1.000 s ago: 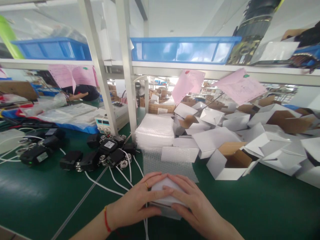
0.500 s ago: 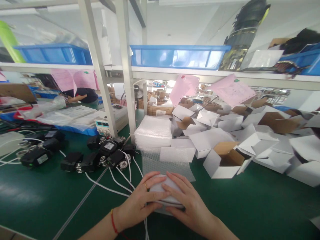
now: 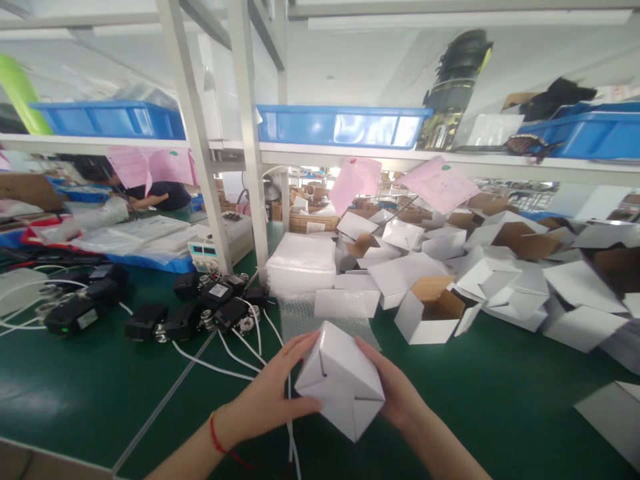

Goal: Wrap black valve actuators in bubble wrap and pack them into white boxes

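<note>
A closed white cardboard box (image 3: 340,383) is held tilted over the green tabletop, its folded flaps facing me. My left hand (image 3: 280,380) grips its left side, thumb on the near face and fingers along the far edge. On the box's right side lies my right hand (image 3: 393,387), its fingertips partly hidden behind the box. Just beyond the box is a sheet of bubble wrap (image 3: 327,327) on the table. White cables (image 3: 290,427) run past under my left hand.
Several black devices with metal fittings (image 3: 220,297) sit to the left. A stack of bubble-wrap pouches (image 3: 301,262) stands behind. Open white boxes (image 3: 433,310) pile up at the right. Blue bins (image 3: 337,127) are on the overhead shelf, with pink papers (image 3: 437,185) hanging below.
The box has been raised and turned, so its flapped end now faces me. My hands have shifted from covering its top to gripping its two sides. The view has swung slightly right.
</note>
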### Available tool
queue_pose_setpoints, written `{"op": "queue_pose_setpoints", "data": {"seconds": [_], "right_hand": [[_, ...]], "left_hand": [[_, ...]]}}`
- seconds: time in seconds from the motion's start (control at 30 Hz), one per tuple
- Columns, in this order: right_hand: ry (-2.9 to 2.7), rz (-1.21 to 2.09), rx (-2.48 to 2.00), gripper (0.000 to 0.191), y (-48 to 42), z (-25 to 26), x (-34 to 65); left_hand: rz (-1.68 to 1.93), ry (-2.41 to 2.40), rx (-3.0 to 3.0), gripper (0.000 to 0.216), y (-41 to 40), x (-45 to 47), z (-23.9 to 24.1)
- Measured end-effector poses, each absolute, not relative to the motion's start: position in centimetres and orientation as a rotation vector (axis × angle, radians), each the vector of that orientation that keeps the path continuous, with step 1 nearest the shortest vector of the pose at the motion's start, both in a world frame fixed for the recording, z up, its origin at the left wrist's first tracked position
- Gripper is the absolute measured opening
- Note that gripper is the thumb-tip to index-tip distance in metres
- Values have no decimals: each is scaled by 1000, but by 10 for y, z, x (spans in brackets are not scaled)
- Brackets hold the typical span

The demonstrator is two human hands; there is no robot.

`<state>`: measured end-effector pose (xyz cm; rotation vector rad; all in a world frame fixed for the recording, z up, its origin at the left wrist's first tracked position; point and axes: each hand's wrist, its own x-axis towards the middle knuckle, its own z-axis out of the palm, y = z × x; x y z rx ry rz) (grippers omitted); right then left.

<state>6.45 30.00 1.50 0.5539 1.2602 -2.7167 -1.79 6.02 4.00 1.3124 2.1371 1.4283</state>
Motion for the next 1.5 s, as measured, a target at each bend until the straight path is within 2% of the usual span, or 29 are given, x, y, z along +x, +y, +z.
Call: {"op": "queue_pose_setpoints", "data": {"seconds": [0.07, 0.13, 0.3, 0.37, 0.43, 0.57, 0.67, 0.73, 0.8, 0.83, 0.9, 0.97, 1.03, 1.07, 1.13, 1.2, 1.23, 1.33, 1.5], "right_hand": [[1037, -2721, 491, 78, 292, 12, 69], [887, -2676, 370, 76, 285, 10, 72], [758, -2789, 98, 64, 273, 5, 74], [785, -2850, 101, 58, 269, -1, 72], [824, -2879, 177, 52, 267, -7, 71], [1097, -2894, 284, 54, 270, -5, 75], [1705, -2825, 153, 61, 279, 18, 87], [2487, -2535, -14, 57, 286, 34, 98], [3234, -1860, -188, 55, 290, 43, 108], [3439, -1490, -265, 56, 290, 43, 113], [3517, -994, -336, 63, 290, 36, 118], [3405, -858, -294, 68, 289, 26, 119], [3316, -1001, -151, 64, 291, 20, 117], [3255, -1178, -54, 58, 292, 19, 115], [2974, -1768, 191, 49, 294, 21, 112], [2384, -2402, 468, 55, 290, 23, 109], [2050, -2612, 589, 61, 287, 23, 108], [1431, -2837, 832, 71, 270, 19, 107], [1225, -2932, 846, 75, 249, 11, 107]], "left_hand": [[1642, 2079, 1181, 59, 69, -15, 39], [1770, 2009, 1004, 52, 77, -13, 41], [1883, 1881, 712, 69, 85, 4, 46], [1927, 1893, 603, 82, 86, 14, 46], [1938, 1984, 552, 86, 87, 22, 45], [1883, 2300, 737, 76, 81, 27, 42], [1841, 2408, 849, 60, 67, 20, 36], [1861, 2467, 820, 49, 55, 13, 29], [1879, 2524, 805, 41, 45, 8, 22], [1880, 2541, 817, 37, 41, 5, 19], [1869, 2557, 857, 32, 37, 1, 15], [1836, 2551, 884, 31, 37, 0, 12], [1807, 2520, 907, 33, 41, 3, 12], [1799, 2500, 918, 35, 43, 5, 11], [1791, 2453, 935, 43, 49, 12, 12], [1765, 2376, 920, 63, 56, 22, 14], [1746, 2328, 901, 75, 60, 26, 16], [1708, 2193, 834, 96, 69, 38, 26], [1770, 2178, 879, 89, 73, 48, 45]]}}
